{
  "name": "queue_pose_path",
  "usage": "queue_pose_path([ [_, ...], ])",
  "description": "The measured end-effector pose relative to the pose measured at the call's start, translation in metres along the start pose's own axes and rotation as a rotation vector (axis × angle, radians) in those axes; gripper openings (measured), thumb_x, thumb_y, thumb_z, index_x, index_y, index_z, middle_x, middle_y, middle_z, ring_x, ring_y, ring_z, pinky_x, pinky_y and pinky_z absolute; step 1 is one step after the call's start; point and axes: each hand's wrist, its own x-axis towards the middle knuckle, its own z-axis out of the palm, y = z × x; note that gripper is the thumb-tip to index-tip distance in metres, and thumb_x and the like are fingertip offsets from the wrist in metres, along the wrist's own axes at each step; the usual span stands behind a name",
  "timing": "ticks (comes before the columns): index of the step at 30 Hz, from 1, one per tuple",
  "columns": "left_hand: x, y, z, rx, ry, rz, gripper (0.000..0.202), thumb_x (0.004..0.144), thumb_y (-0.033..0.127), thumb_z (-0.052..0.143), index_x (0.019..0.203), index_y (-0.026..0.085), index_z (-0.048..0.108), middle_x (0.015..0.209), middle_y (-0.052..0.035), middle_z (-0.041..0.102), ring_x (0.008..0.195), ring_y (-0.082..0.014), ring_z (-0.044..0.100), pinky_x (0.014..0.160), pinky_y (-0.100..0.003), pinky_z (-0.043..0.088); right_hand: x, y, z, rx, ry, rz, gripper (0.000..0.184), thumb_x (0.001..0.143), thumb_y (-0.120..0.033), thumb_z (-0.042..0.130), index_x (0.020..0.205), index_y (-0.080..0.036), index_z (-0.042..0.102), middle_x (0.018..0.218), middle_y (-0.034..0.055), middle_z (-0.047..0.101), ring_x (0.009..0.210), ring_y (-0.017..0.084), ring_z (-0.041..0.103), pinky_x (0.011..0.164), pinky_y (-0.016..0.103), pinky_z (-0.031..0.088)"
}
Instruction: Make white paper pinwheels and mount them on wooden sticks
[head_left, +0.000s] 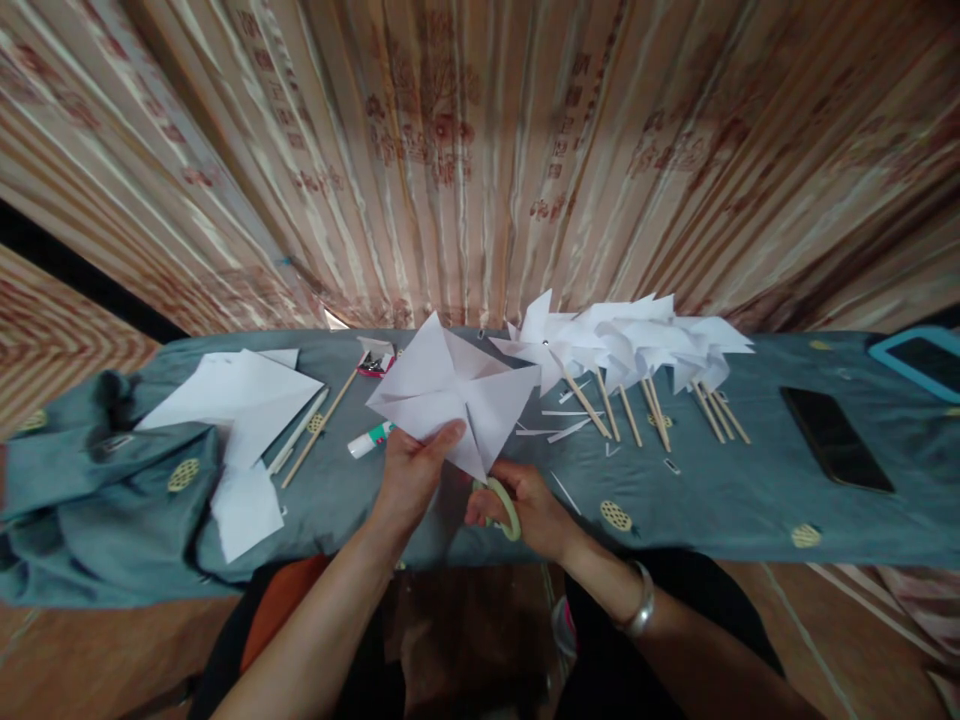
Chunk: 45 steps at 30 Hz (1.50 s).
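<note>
My left hand [416,470] grips a white paper square [420,375] by its near edge, thumb on top. Slits run from the square's corners toward its middle. In my right hand [529,505] is a pair of scissors [508,515] with pale green handles, held just under the near corner; the paper hides the blades. A glue stick [370,440] with a green and white label lies left of my left hand. Beyond the paper to the right, several white paper pinwheels [622,340] on wooden sticks overlap in a row.
White paper sheets [247,390], a pen [298,430] and a wooden stick [319,430] lie at left. A small red box [375,360] holds metal bits. Thin paper strips [566,430] lie near the pinwheels. A black phone [836,440] and a blue-framed device [919,360] rest at right. A curtain [465,160] hangs behind.
</note>
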Motion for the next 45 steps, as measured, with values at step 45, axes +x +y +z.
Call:
queue_pose_path([
  [45,-0.028,-0.029,-0.052,0.143,-0.156,-0.274,0.039,0.050,0.027,0.082,0.083,0.017,0.064,0.084,-0.0078,0.075,0.078,-0.0259,0.071,0.085,-0.045,0.054,-0.025,-0.027,-0.084,-1.584,0.381,0.246,0.037,0.086,-0.032,0.059,0.115,-0.009,0.056,0.091,0.0153,0.073,0.087,0.029,0.069,0.071,0.032,0.044],
])
